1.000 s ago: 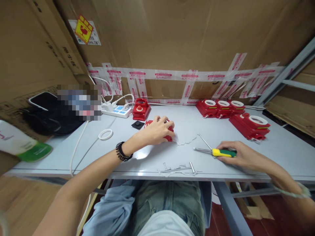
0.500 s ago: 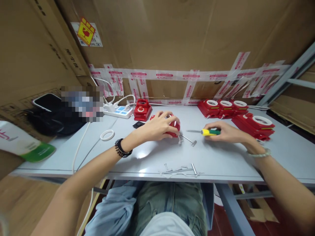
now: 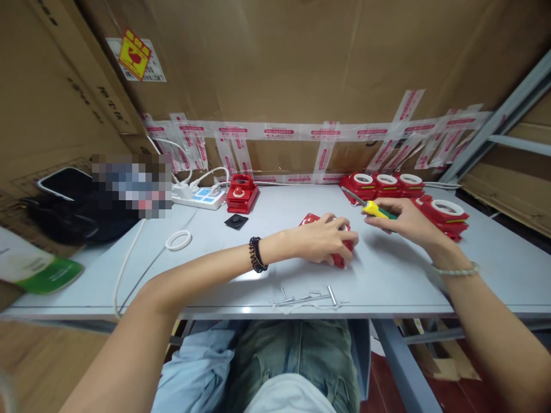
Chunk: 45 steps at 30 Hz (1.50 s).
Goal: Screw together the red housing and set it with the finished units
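Note:
My left hand (image 3: 323, 237) is wrapped over a red housing (image 3: 310, 218) on the grey tabletop, its fingers round the far and right sides. Most of that housing is hidden under the palm. A screwdriver (image 3: 374, 209) with a yellow and green handle is gripped in my right hand (image 3: 407, 221). Its shaft points up and left, toward the back row of red housings. Close to the table's front edge lie a small metal T-shaped hammer (image 3: 331, 295) and some screws (image 3: 284, 295).
Several red housings with white rings (image 3: 364, 183) stand at the back right. Another red housing (image 3: 241, 198) is by a power strip (image 3: 202, 197), a black square part (image 3: 236, 222) and a white ring (image 3: 178, 240). A green and white tube (image 3: 51, 275) lies far left.
My left hand has moved right with the red housing. The screwdriver has tilted, its tip now raised farther back. The metal rod with a crosspiece beside the housing no longer shows.

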Motion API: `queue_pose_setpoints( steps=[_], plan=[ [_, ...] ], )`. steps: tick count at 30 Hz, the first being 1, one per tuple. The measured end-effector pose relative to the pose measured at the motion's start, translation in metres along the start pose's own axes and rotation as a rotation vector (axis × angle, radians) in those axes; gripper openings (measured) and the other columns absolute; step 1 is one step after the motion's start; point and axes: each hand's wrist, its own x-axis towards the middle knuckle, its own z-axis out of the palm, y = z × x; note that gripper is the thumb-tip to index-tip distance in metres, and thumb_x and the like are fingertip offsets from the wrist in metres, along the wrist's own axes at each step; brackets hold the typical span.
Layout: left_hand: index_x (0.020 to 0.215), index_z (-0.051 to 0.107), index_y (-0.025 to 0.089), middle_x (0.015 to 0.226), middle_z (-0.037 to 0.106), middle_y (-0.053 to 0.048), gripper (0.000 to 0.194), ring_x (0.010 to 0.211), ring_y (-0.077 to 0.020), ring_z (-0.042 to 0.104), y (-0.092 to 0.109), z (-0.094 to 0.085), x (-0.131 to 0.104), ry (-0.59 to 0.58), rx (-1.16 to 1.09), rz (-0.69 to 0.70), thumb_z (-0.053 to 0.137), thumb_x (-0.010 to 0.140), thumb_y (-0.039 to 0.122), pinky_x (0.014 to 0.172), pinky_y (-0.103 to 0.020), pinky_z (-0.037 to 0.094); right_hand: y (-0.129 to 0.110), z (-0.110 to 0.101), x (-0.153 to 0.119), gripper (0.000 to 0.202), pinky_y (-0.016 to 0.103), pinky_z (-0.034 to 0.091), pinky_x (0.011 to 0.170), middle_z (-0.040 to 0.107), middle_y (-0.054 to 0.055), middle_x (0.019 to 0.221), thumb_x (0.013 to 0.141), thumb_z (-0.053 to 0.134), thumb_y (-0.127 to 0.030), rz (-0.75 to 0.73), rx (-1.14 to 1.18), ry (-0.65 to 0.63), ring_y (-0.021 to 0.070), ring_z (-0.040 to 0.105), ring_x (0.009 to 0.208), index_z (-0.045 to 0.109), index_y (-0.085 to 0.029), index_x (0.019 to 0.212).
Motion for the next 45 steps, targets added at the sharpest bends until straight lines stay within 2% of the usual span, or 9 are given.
queue_pose_setpoints(
  steps=[6, 12, 17, 22, 28, 31, 34, 37, 45],
  plan=[
    [0.104, 0.072, 0.034, 0.124, 0.062, -0.001, 0.02, 0.121, -0.03, 0.046, -0.003, -0.004, -0.001, -0.057, -0.051, -0.025, 0.066, 0.087, 0.024, 0.092, -0.043, 0.037, 0.0, 0.006, 0.0, 0.042, 0.025, 0.034, 0.048, 0.057, -0.001, 0.067, 0.068, 0.077, -0.052, -0.014, -0.002, -0.005, 0.0087, 0.043, 0.054, 0.067, -0.016, 0.087],
    [0.096, 0.074, 0.03, 0.133, 0.056, -0.008, 0.015, 0.133, -0.0315, 0.041, 0.0, -0.001, -0.004, 0.039, -0.078, -0.033, 0.065, 0.086, 0.024, 0.102, -0.051, 0.033, -0.006, 0.011, -0.002, 0.04, 0.025, 0.032, 0.049, 0.053, -0.003, 0.066, 0.072, 0.073, -0.054, -0.024, -0.006, 0.03, 0.0088, 0.042, 0.054, 0.063, -0.017, 0.084],
    [0.113, 0.068, 0.025, 0.14, 0.05, -0.013, 0.027, 0.139, -0.0315, 0.037, 0.007, -0.017, -0.018, 0.089, -0.12, -0.104, 0.062, 0.087, 0.025, 0.106, -0.051, 0.034, -0.018, 0.027, -0.007, 0.043, 0.027, 0.033, 0.053, 0.051, -0.003, 0.061, 0.074, 0.069, -0.058, 0.014, 0.026, 0.129, 0.0104, 0.042, 0.054, 0.059, -0.018, 0.085],
    [0.122, 0.062, 0.022, 0.135, 0.053, -0.013, 0.03, 0.127, -0.0253, 0.048, 0.012, -0.039, -0.058, 0.184, -0.171, -0.271, 0.054, 0.093, 0.025, 0.105, -0.044, 0.037, -0.028, 0.056, -0.018, 0.044, 0.03, 0.036, 0.057, 0.05, -0.001, 0.066, 0.075, 0.065, -0.062, -0.065, -0.161, 0.302, 0.0139, 0.045, 0.059, 0.048, -0.021, 0.078],
    [0.112, 0.065, 0.022, 0.135, 0.051, -0.012, 0.022, 0.127, -0.0264, 0.047, -0.004, -0.031, -0.126, 0.264, -0.122, -0.585, 0.056, 0.093, 0.029, 0.107, -0.049, 0.037, -0.037, 0.072, -0.02, 0.053, 0.041, 0.044, 0.088, 0.055, 0.014, 0.12, 0.068, 0.073, -0.06, -0.242, -0.543, 0.128, 0.0306, 0.055, 0.107, 0.053, -0.02, 0.095],
    [0.11, 0.065, 0.02, 0.128, 0.054, -0.011, 0.022, 0.12, -0.0246, 0.05, -0.016, -0.025, -0.148, 0.277, -0.134, -0.665, 0.057, 0.092, 0.029, 0.104, -0.046, 0.041, -0.04, 0.075, -0.019, 0.045, 0.042, 0.044, 0.085, 0.06, 0.013, 0.119, 0.074, 0.068, -0.057, -0.188, -0.634, 0.058, 0.0327, 0.054, 0.11, 0.056, -0.02, 0.097],
    [0.11, 0.065, 0.019, 0.126, 0.056, -0.011, 0.023, 0.117, -0.0242, 0.052, -0.022, -0.021, -0.155, 0.286, -0.136, -0.689, 0.057, 0.091, 0.029, 0.104, -0.046, 0.041, -0.04, 0.074, -0.02, 0.045, 0.039, 0.042, 0.075, 0.065, 0.011, 0.099, 0.077, 0.062, -0.061, -0.101, -0.73, 0.048, 0.0313, 0.057, 0.098, 0.056, -0.02, 0.092],
    [0.11, 0.065, 0.021, 0.124, 0.056, -0.01, 0.023, 0.116, -0.0252, 0.053, -0.021, -0.019, -0.154, 0.269, -0.135, -0.694, 0.058, 0.091, 0.03, 0.102, -0.047, 0.042, -0.034, 0.067, -0.019, 0.044, 0.036, 0.041, 0.071, 0.066, 0.011, 0.1, 0.078, 0.061, -0.061, -0.056, -0.822, 0.112, 0.0311, 0.057, 0.097, 0.057, -0.019, 0.091],
    [0.112, 0.063, 0.021, 0.124, 0.055, -0.01, 0.024, 0.114, -0.0253, 0.055, -0.018, -0.014, -0.153, 0.21, -0.17, -0.699, 0.057, 0.092, 0.03, 0.099, -0.046, 0.044, -0.012, 0.017, -0.018, 0.049, 0.033, 0.031, 0.057, 0.068, 0.013, 0.097, 0.077, 0.059, -0.066, 0.249, -0.973, 0.242, 0.0328, 0.06, 0.094, 0.058, -0.02, 0.094]
  ],
)
